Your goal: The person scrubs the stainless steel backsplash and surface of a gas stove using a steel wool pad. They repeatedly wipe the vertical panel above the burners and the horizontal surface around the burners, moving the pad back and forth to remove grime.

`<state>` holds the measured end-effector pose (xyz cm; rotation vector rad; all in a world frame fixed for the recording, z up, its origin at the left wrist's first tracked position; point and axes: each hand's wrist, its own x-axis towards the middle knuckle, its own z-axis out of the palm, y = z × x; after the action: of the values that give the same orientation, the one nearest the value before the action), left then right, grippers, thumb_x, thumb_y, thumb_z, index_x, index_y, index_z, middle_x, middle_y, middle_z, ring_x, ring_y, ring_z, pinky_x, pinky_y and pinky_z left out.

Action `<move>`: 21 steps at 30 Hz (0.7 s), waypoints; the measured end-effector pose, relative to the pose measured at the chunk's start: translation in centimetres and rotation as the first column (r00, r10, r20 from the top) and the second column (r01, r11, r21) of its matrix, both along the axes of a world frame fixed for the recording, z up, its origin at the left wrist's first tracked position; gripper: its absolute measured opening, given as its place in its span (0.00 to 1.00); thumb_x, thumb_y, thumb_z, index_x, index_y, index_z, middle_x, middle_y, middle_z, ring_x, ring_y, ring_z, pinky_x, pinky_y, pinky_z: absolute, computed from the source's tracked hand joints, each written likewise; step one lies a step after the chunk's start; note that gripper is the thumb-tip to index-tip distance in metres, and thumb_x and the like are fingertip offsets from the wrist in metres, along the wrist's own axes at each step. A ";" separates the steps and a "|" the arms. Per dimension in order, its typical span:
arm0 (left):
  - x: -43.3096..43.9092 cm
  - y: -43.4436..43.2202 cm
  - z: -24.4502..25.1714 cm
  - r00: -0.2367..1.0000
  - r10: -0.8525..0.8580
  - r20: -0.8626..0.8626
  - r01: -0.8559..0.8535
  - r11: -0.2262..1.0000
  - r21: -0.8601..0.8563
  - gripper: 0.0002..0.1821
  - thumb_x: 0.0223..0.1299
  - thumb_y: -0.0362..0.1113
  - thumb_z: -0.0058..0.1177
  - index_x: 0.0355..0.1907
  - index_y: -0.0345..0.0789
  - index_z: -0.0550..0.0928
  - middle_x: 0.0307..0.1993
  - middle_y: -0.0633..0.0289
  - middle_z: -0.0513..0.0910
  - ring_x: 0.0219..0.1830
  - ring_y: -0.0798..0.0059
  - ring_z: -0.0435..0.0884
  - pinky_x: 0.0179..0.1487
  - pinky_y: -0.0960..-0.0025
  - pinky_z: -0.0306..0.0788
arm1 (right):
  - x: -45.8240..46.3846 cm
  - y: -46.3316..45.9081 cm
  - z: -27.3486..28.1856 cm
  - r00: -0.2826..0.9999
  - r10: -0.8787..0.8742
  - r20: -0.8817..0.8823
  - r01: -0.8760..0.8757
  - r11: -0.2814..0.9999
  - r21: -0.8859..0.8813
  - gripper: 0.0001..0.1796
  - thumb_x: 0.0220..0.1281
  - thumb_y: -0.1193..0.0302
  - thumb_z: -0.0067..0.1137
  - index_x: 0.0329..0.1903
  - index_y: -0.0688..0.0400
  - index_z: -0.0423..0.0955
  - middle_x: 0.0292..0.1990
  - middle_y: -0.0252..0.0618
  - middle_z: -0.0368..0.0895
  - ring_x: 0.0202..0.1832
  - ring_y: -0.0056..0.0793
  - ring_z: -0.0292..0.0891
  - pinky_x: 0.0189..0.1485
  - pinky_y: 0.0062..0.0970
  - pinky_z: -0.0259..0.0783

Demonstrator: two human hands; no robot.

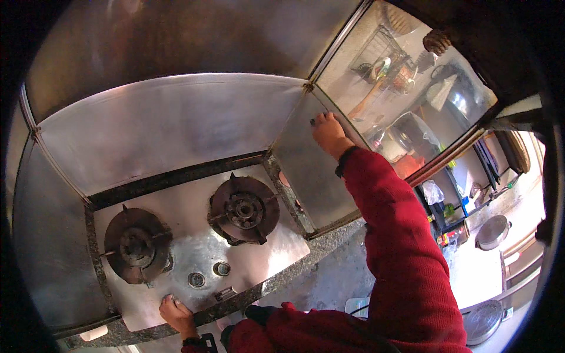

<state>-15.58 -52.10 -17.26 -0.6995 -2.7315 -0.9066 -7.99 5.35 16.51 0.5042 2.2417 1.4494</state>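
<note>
My right hand [329, 133], in a red sleeve, reaches up to the grey metal side panel [315, 172] right of the stove, close to the glass pane's edge. Its fingers are curled; a small dark spot shows at the fingertips, and I cannot tell whether they hold anything. Down at the stove's front edge, my left hand [177, 314] rests on the steel top of the two-burner gas stove [185, 229], and no object shows in it. Two burners with dark pan supports, the left one [137, 245] and the right one [244, 210], carry no pots. Two control knobs [196, 279] sit in front of them.
A metal back panel [176, 132] and a left side panel [53, 238] enclose the stove. Behind the glass pane [397, 88] are a wire rack [382, 50] and utensils. Shelves [459, 176], a metal pot [492, 232] and a dark round pan [483, 322] stand at right.
</note>
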 end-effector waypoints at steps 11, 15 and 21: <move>0.2 0.1 1.1 0.999 -0.039 0.012 0.039 0.999 0.001 0.15 0.61 0.34 0.42 0.48 0.29 0.72 0.45 0.46 0.73 0.48 0.47 0.69 0.53 0.51 0.61 | 16.7 -10.4 -0.3 0.943 0.198 -0.267 -0.218 0.975 -0.049 0.17 0.48 0.66 0.51 0.39 0.60 0.80 0.49 0.40 0.74 0.56 0.38 0.61 0.58 0.39 0.57; 0.1 0.0 0.8 0.998 -0.061 -0.027 0.061 0.998 0.005 0.16 0.60 0.34 0.43 0.49 0.29 0.72 0.46 0.46 0.73 0.49 0.47 0.69 0.53 0.51 0.61 | 13.4 -7.9 -1.5 0.978 0.062 -0.199 -0.064 0.998 -0.001 0.18 0.50 0.66 0.51 0.44 0.59 0.79 0.48 0.36 0.73 0.56 0.36 0.61 0.59 0.39 0.56; 0.3 0.2 0.9 0.998 -0.047 -0.052 0.049 0.998 0.041 0.16 0.58 0.31 0.45 0.48 0.28 0.72 0.46 0.46 0.73 0.49 0.47 0.69 0.53 0.51 0.61 | 8.6 -4.7 -5.6 0.994 -0.049 -0.097 0.048 0.999 -0.013 0.23 0.54 0.64 0.51 0.52 0.60 0.76 0.57 0.40 0.71 0.61 0.41 0.57 0.59 0.46 0.56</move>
<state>-15.31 -51.88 -16.38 -0.7731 -2.6542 -0.9402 0.61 0.68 10.87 0.6335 2.2943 1.4157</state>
